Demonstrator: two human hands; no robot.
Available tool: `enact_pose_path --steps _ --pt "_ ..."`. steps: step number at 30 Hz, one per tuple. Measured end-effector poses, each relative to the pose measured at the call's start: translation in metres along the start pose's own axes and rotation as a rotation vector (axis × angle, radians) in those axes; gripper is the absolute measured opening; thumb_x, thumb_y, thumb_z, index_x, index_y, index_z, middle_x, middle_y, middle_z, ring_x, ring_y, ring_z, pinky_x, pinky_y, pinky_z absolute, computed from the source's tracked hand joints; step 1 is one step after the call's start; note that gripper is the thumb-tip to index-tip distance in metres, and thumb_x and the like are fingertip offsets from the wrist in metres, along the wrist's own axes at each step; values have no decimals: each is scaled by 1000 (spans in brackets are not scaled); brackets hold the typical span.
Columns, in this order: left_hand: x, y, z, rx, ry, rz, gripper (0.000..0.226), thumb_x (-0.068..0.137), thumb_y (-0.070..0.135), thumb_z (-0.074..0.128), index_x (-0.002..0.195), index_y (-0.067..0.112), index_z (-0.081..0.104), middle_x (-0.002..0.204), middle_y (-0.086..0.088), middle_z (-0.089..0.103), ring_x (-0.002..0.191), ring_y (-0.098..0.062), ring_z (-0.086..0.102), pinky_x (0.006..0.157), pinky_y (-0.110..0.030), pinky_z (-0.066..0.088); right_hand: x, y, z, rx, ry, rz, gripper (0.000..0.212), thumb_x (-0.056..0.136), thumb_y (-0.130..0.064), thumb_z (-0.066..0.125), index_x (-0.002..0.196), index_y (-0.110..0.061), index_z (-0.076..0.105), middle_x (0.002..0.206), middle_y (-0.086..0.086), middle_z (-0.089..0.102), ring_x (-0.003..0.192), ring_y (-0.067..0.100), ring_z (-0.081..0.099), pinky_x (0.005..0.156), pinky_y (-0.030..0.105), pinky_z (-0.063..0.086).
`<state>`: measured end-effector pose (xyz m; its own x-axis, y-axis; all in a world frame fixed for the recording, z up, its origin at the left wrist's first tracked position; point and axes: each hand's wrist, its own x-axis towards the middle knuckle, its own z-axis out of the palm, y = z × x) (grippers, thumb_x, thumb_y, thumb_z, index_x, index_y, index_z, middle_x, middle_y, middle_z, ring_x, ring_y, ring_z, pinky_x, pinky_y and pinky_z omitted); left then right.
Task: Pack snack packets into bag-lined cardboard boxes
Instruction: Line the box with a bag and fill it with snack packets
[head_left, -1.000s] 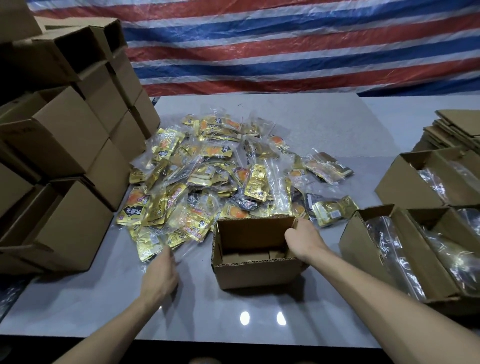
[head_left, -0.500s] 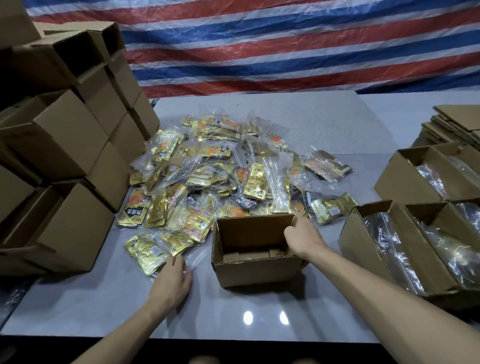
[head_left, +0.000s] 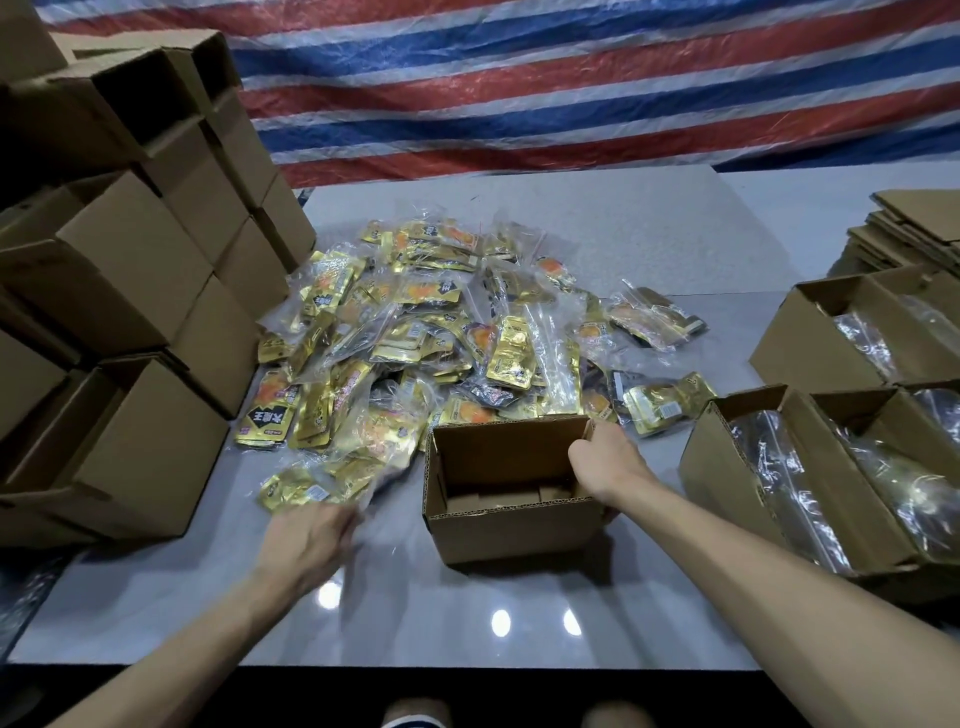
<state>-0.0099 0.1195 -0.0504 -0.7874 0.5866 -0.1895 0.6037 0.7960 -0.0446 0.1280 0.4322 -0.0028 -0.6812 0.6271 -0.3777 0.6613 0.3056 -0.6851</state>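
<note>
Status: early in this box. The open brown cardboard box stands at near centre on the grey worktop, upright, mouth up. Inside is bare cardboard with the bottom flaps showing: no liner bag and no packets yet.

Right hand: my fingers are hooked over the right wall at its far corner, clamped on the rim to steady the box.

Left hand: blurred, at the near left edge of the heap, touching or just beside a clear plastic bag of gold packets. I cannot tell whether the fingers have closed on it.

Done, as judged: bag-lined cardboard boxes at right have shiny clear liners in place; their fill is hard to read. A stack of brown cartons stands at left.

Left to do: the heap of gold-and-orange foil snack packets, just beyond the box, is large. Most are sleeved in crinkly clear film, slippery and loosely overlapped. Flat cardboard blanks wait at far right
</note>
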Motion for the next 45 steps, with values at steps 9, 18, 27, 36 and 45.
enact_pose_path --steps 9,18,27,36,45 --pt "4 -13 -137 72 314 -24 52 100 59 27 87 21 61 83 -3 69 88 -33 69 60 -32 37 -3 -2 0 -20 -5 1 25 76 -11 42 98 -9 55 99 12 62 94 33 57 87 40 49" --pt "-28 17 -200 -95 595 284 47 99 50 48 65 18 41 43 1 36 43 -36 51 43 -29 33 -6 -2 -1 -9 -17 6 22 78 -10 41 97 -10 51 97 11 59 91 31 55 80 38 45" --pt "-33 47 -256 -200 793 408 40 98 48 49 83 16 68 54 -6 55 50 -35 56 50 -42 51 -5 -3 -1 -5 -21 -4 13 75 -14 43 86 -14 49 89 10 60 87 32 56 76 36 45" --pt "-24 92 -285 -375 746 516 30 98 45 54 95 22 73 59 4 57 55 -18 55 57 -39 48 -3 1 -2 -11 -50 -30 39 90 -44 54 113 -13 56 114 11 65 104 33 60 93 43 51" --pt "-4 123 -277 -595 523 488 26 100 29 59 88 11 73 86 1 70 79 -15 67 77 -45 55 -8 5 -7 -46 -79 -49 74 68 -61 44 123 -13 54 122 12 61 111 32 57 91 38 47"
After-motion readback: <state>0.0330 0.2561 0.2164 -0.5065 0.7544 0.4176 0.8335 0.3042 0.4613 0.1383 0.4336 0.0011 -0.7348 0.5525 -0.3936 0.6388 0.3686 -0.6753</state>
